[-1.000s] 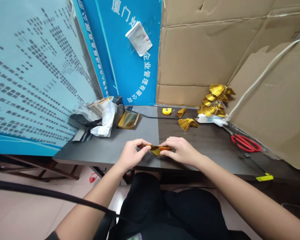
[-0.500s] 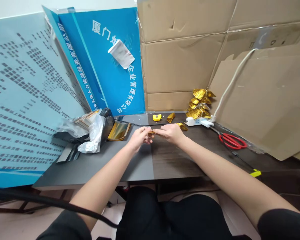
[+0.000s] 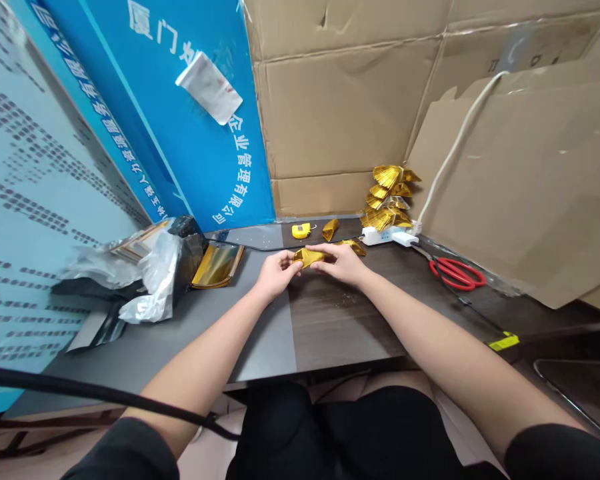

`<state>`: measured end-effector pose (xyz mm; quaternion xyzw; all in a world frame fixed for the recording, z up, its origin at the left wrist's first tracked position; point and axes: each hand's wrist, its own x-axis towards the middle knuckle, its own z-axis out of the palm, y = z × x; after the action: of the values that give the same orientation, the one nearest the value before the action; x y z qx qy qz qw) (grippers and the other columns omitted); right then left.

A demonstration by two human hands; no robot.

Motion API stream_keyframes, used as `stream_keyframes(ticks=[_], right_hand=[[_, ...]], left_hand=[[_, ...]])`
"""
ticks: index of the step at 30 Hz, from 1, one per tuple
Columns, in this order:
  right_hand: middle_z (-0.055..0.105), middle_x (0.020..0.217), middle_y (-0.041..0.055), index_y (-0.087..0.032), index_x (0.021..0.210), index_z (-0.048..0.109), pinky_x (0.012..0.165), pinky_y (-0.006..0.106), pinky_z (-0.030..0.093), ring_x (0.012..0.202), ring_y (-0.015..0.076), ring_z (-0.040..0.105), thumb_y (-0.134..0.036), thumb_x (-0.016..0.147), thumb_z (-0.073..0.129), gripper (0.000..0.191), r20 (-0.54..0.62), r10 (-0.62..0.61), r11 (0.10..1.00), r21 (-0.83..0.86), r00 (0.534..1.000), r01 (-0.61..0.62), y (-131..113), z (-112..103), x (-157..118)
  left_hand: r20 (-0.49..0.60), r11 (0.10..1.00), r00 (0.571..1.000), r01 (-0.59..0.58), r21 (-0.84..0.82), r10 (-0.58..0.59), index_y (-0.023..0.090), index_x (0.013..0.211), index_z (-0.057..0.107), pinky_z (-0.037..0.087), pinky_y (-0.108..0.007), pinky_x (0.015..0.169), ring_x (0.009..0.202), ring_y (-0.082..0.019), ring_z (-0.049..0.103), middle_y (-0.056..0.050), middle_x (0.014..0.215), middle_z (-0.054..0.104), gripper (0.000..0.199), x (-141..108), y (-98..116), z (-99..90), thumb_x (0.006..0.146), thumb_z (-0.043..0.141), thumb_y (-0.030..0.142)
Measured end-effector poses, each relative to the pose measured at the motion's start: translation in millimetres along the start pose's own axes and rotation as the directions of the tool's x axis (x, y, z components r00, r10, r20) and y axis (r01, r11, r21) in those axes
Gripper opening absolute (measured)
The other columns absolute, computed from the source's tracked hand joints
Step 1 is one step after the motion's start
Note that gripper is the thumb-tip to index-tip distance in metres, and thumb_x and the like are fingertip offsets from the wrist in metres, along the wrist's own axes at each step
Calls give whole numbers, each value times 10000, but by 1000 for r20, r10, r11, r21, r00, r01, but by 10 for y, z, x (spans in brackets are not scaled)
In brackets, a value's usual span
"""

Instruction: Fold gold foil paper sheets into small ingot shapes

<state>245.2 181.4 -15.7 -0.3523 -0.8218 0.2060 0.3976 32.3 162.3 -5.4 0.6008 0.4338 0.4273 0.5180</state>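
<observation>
The left hand [image 3: 275,275] and the right hand [image 3: 346,265] are grasping together one folded gold foil piece [image 3: 307,257], which is held between them, just above the surface [image 3: 340,333]. The fingers cover both ends of this piece, so its full shape cannot be seen, and I cannot tell how its far side is folded. Just behind the right hand lies another gold piece [image 3: 356,248], partly hidden by this hand. Beyond the hands are a yellow tape measure [image 3: 301,231] and a small folded gold piece [image 3: 331,229]. To the left of the hands rests a stack of gold sheets [image 3: 217,265], next to a crumpled plastic bag [image 3: 155,267] whose contents are mostly covered. Farther to the right of the hands, pleated gold fans [image 3: 389,200] overlap so closely that their number is hard to count. The red-handled scissors [image 3: 457,274] lie also on that side, their blade tips difficult to make out.
</observation>
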Motion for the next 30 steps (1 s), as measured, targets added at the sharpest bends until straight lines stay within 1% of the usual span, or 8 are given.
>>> stream_keyframes(ticks=[5, 11, 14, 16, 20, 22, 25, 30], right_hand=[[781, 1052, 94, -164, 1320, 651, 722, 313, 618, 768, 179, 755, -386, 928, 613, 451, 57, 68, 993, 91, 996, -73, -62, 24, -19], [757, 745, 32, -166, 980, 753, 660, 279, 572, 667, 169, 710, -420, 908, 648, 284, 128, 70, 997, -25, 989, -67, -107, -97, 6], [768, 856, 56, -174, 1163, 730, 749, 328, 569, 738, 181, 699, -446, 928, 635, 372, 41, 89, 984, -156, 995, -82, 15, -367, 19], [755, 1045, 113, -158, 1215, 708, 883, 414, 553, 931, 232, 695, -442, 921, 642, 415, -27, 104, 961, -254, 994, -107, 147, -585, -3], [687, 1265, 157, -164, 1203, 736, 1077, 556, 427, 1187, 331, 597, -316, 779, 786, 453, 70, 154, 910, -399, 986, -114, 434, -841, -104], [674, 1292, 158, -185, 1269, 711, 1075, 574, 419, 1197, 352, 579, -252, 717, 828, 569, 117, 198, 883, -453, 973, -125, 552, -836, -140], [702, 1188, 145, -202, 1349, 657, 1029, 544, 452, 1109, 335, 604, -248, 756, 805, 612, 130, 243, 846, -513, 961, -144, 664, -759, -133], [696, 1016, 143, -160, 1027, 748, 917, 475, 495, 997, 322, 621, -365, 806, 771, 302, 134, 255, 839, -523, 958, -150, 618, -667, -64]], left_hand=[[49, 997, 998, -51, 60, 48, 172, 839, 597, 484, -227, 649, 636, -98, 603, -3, 764, 683, 473, -8, -35, -1, 700, 761, 593], [91, 969, 994, -86, 231, 67, 171, 828, 598, 422, -223, 629, 639, -107, 554, 12, 715, 630, 326, -34, -55, -18, 769, 679, 482], [40, 932, 996, -86, 353, 77, 174, 795, 591, 352, -214, 619, 648, -98, 494, 27, 691, 577, 246, -37, -55, -52, 798, 632, 417], [20, 903, 997, -75, 423, 74, 179, 776, 577, 322, -217, 613, 652, -97, 467, 33, 692, 554, 216, -41, -46, -72, 804, 605, 391], [59, 841, 997, -81, 535, 58, 190, 731, 535, 293, -229, 603, 633, -97, 429, 46, 651, 506, 139, -74, -16, -67, 783, 567, 315], [118, 807, 992, -111, 581, 52, 192, 711, 522, 291, -231, 602, 629, -96, 419, 50, 642, 496, 102, -97, 1, -46, 761, 557, 273], [232, 753, 972, -178, 634, 35, 193, 709, 529, 305, -232, 604, 628, -96, 433, 49, 661, 523, 68, -128, 28, -18, 753, 542, 243], [361, 635, 932, -287, 717, 13, 209, 877, 624, 386, -260, 727, 734, -137, 552, 17, 788, 653, 140, -142, 49, -2, 777, 526, 216]])
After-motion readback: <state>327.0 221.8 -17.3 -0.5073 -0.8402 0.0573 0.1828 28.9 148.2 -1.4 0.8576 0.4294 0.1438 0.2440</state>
